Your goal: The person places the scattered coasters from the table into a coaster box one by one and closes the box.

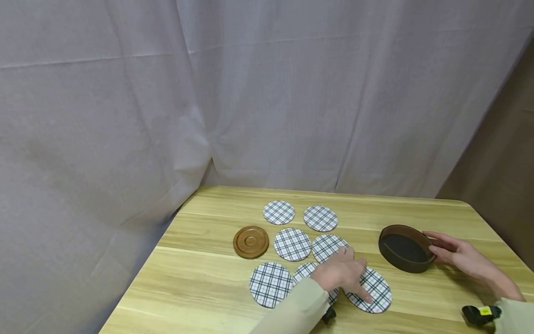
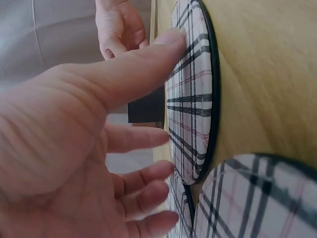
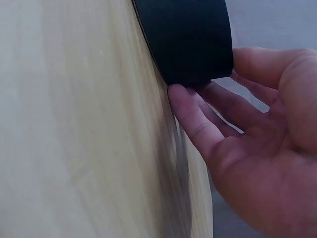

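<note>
My left hand point(image 1: 343, 271) is low over a round plaid coaster point(image 1: 377, 292), white with black and faint red lines. The left thumb point(image 2: 171, 42) rests on the coaster's top, while the other fingers reach spread toward its edge. At the right, my right hand point(image 1: 463, 257) holds the side of a round coaster holder point(image 1: 402, 264), dark outside and brown along its inner wall. In the right wrist view its thumb meets the rim, and another fingertip point(image 3: 183, 101) is at the base, close to the tabletop.
Several more plaid coasters point(image 1: 271, 284) lie flat left of and beyond my left hand, some partly hidden by it. A brown wooden lid point(image 1: 251, 250) with a ringed centre lies at the left. The wooden table point(image 1: 187, 273) ends before a grey curtain point(image 1: 275, 102).
</note>
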`<state>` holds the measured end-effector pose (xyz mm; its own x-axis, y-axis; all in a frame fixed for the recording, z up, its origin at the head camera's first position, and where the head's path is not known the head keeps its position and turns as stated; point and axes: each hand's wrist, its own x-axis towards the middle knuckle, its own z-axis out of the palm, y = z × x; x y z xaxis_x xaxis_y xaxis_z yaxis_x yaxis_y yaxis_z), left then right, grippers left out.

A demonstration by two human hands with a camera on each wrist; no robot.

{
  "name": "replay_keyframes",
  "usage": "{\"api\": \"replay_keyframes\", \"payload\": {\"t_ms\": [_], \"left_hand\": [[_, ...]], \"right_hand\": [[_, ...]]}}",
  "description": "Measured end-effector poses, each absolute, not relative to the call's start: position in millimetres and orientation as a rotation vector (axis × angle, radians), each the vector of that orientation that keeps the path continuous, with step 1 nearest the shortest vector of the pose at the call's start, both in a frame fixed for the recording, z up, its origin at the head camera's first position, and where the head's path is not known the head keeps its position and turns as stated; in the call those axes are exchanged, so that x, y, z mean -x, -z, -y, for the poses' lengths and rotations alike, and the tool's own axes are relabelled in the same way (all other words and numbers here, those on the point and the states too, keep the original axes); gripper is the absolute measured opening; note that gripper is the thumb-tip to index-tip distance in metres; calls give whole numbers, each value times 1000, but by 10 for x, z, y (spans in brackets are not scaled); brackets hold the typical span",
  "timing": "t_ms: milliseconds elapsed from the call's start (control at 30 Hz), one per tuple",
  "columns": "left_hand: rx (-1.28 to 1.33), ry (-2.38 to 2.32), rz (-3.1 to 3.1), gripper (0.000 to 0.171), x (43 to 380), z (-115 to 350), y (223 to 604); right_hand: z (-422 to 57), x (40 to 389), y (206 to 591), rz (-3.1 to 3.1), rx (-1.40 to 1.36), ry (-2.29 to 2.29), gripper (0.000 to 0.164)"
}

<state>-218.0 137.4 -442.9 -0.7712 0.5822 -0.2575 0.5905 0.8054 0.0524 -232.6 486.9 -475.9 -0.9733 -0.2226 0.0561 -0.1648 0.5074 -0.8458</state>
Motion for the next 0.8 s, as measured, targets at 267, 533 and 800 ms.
{"api": "replay_keyframes", "payload": {"t_ms": [267, 533, 800], "left_hand": [[-867, 202, -2773, 66, 2137, -1440, 4443], [-887, 341, -2773, 77, 2147, -1497, 4442], [-800, 163, -2786, 77, 2178, -1501, 4437]], "right_hand": [[-4855, 2319, 4769, -2706, 365, 1452, 49], [-4854, 2328, 4761, -2707, 303, 1437, 52], [-4873, 2336, 4770, -2701, 304, 1455, 52]]}}
